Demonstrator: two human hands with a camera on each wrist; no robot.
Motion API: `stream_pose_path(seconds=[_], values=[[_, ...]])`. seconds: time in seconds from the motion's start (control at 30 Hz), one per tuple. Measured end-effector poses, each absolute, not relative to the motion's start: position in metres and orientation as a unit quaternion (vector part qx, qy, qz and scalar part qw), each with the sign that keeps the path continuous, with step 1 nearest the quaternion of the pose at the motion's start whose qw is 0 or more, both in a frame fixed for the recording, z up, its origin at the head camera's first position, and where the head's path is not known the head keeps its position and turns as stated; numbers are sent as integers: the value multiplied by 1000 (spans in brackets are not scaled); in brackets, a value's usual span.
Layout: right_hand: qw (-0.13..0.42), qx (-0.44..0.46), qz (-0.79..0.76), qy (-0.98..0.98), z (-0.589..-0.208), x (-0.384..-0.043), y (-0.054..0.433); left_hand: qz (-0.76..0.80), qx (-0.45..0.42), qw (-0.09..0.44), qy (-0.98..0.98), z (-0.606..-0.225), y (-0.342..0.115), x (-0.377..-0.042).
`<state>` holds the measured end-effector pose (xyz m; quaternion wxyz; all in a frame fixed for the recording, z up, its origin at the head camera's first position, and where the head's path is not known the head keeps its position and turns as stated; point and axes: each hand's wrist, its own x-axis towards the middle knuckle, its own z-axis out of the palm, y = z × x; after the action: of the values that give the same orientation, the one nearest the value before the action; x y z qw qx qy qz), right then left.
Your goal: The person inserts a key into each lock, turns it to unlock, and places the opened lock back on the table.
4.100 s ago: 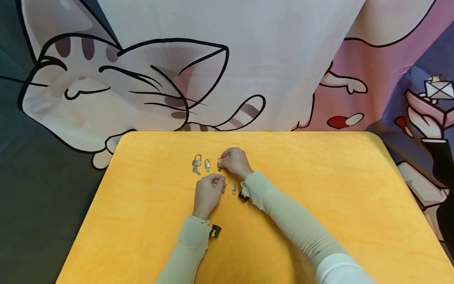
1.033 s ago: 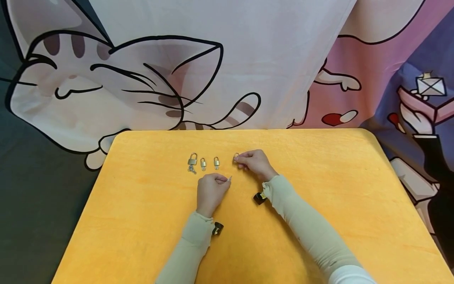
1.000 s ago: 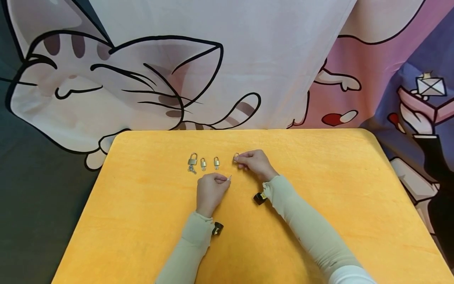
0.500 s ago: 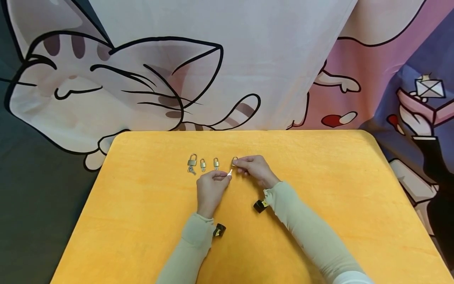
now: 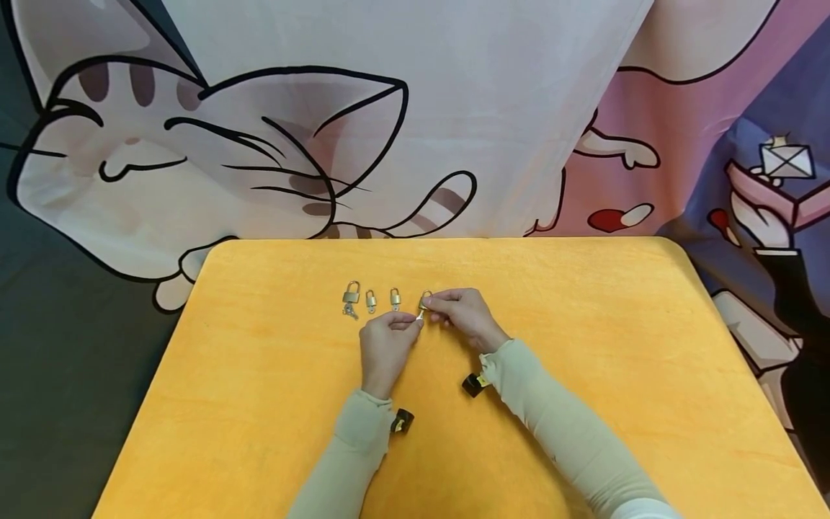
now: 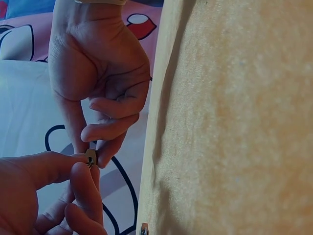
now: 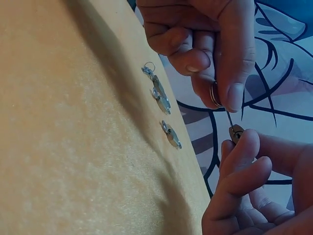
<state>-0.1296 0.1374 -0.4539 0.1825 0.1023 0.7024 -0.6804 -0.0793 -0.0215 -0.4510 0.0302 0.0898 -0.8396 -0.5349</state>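
Note:
My left hand (image 5: 387,349) pinches a small key (image 7: 230,119) by its bow, a key ring (image 7: 214,93) beside its fingertips. My right hand (image 5: 468,316) pinches a small brass padlock (image 7: 236,133) between thumb and fingers, shackle upward in the head view. In the right wrist view the key's tip meets the padlock's bottom at the keyhole; how far in it sits, I cannot tell. Left of the hands lie a larger padlock (image 5: 351,296) with keys (image 5: 350,311) at its base, and two small padlocks, one (image 5: 371,300) beside the other (image 5: 395,298).
The padlocks lie in a row on the yellow table (image 5: 583,310), toward its far edge. Behind that edge hangs a cartoon-printed cloth (image 5: 506,108). A small black wrist camera sits under each sleeve cuff, as on the right one (image 5: 474,385).
Earlier my right hand was at the third padlock in the row and a key lay on the table. Since then, the left hand took a key, the right a padlock, and both came together.

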Motion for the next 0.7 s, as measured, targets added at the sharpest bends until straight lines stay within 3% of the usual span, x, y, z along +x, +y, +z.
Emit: stream_pose_path(seconds=[0.7], values=[[178, 95, -683, 702, -454, -127, 137, -565, 64, 32, -822, -455, -21, -80]])
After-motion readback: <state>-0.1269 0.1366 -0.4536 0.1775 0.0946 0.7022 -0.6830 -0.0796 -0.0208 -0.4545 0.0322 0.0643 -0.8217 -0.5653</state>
